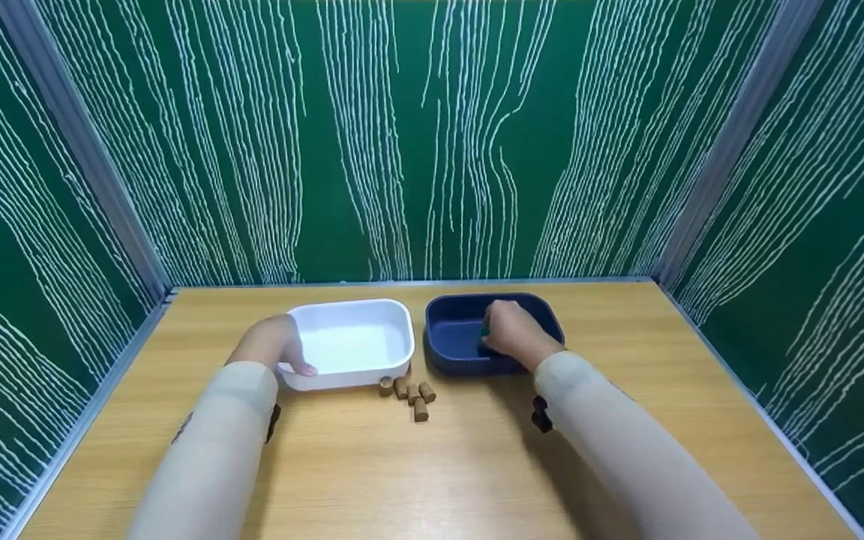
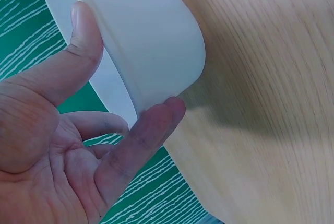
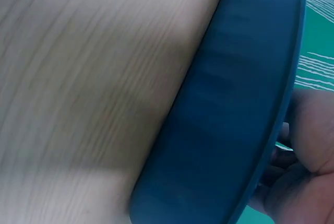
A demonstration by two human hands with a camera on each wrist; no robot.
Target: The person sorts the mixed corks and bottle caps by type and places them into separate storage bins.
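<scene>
My left hand (image 1: pixel 273 343) holds the left end of a white rectangular tub (image 1: pixel 353 381). In the left wrist view the thumb (image 2: pixel 86 36) lies along the tub's rim, and the fingers (image 2: pixel 141 140) touch its end wall. My right hand (image 1: pixel 513 330) reaches down into a dark blue tub (image 1: pixel 453 366), its fingers curled. A small green thing (image 1: pixel 485 331) shows at those fingertips, mostly covered by the hand. From the right wrist view, the blue tub's side wall (image 3: pixel 219 109) hides the fingertips.
Several small brown cork-like plugs (image 1: pixel 421 409) lie on the wooden table (image 1: pixel 417 480) in front of the gap between the tubs. Green panels with wavy white lines (image 1: pixel 424 150) stand behind and at both sides, joined by grey metal posts (image 1: pixel 724 142).
</scene>
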